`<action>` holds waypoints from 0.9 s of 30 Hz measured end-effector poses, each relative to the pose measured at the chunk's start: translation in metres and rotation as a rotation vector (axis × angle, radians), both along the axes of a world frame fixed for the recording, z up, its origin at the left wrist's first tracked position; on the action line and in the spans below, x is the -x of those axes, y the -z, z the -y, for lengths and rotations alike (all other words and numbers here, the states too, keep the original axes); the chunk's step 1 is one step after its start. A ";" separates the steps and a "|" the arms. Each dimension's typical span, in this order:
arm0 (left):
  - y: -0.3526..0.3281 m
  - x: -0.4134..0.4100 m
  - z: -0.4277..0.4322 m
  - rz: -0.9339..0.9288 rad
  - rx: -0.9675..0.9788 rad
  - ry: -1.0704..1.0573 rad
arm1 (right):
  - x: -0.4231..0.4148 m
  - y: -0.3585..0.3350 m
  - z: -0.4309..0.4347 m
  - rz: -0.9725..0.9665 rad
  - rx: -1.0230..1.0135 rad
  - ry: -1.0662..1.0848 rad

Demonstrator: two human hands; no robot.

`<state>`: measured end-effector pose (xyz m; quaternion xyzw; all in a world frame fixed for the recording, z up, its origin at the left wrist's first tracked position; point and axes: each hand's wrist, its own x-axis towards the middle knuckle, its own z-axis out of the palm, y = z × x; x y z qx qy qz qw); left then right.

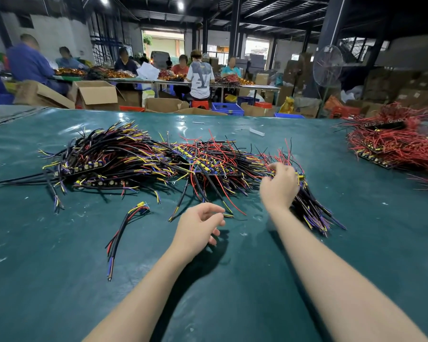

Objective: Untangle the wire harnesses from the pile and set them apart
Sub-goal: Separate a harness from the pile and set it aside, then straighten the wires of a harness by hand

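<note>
Black, purple and yellow wires bunch in the right hand (279,186), which grips a harness bundle (314,213) at the right end of the pile (139,159). The left hand (198,228) hovers loosely curled, holding nothing. Separation looks under way. Next, draw the bundle clear toward the near edge of the tabletop (59,280), steadying the pile.

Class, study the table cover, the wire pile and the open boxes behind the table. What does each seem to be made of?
Table cover: dark green, glossy, probably vinyl sheet; it mirrors ceiling lights and wrinkles. Wire pile: smooth coloured sheaths, likely plastic, with small metal-looking ring ends. Boxes: matte brown cardboard, folded flaps.
</note>
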<state>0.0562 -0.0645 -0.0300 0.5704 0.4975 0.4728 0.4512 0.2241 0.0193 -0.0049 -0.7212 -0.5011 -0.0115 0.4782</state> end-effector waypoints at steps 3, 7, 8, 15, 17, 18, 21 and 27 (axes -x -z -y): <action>-0.005 0.009 0.001 -0.435 -0.269 -0.267 | 0.042 0.019 0.023 -0.072 -0.013 -0.265; -0.018 0.058 -0.007 -0.754 -0.259 -0.597 | 0.051 0.033 0.036 -0.013 0.158 -0.474; -0.018 0.071 -0.010 -0.819 -0.134 -0.616 | 0.048 0.034 0.037 -0.024 0.150 -0.473; -0.007 0.089 -0.014 -0.872 0.108 -0.499 | 0.053 0.021 0.045 -0.007 -0.214 -0.407; -0.012 0.081 -0.011 -0.728 0.009 -0.447 | 0.058 0.018 0.049 0.011 -0.302 -0.459; -0.015 0.076 -0.011 -0.635 -0.058 -0.406 | 0.061 0.017 0.051 0.011 -0.325 -0.493; -0.029 0.060 -0.004 -0.443 -0.293 -0.277 | 0.071 0.015 0.056 -0.146 -0.236 -0.700; -0.030 0.042 0.004 -0.406 -0.383 -0.309 | 0.074 0.012 0.057 -0.700 0.065 -1.057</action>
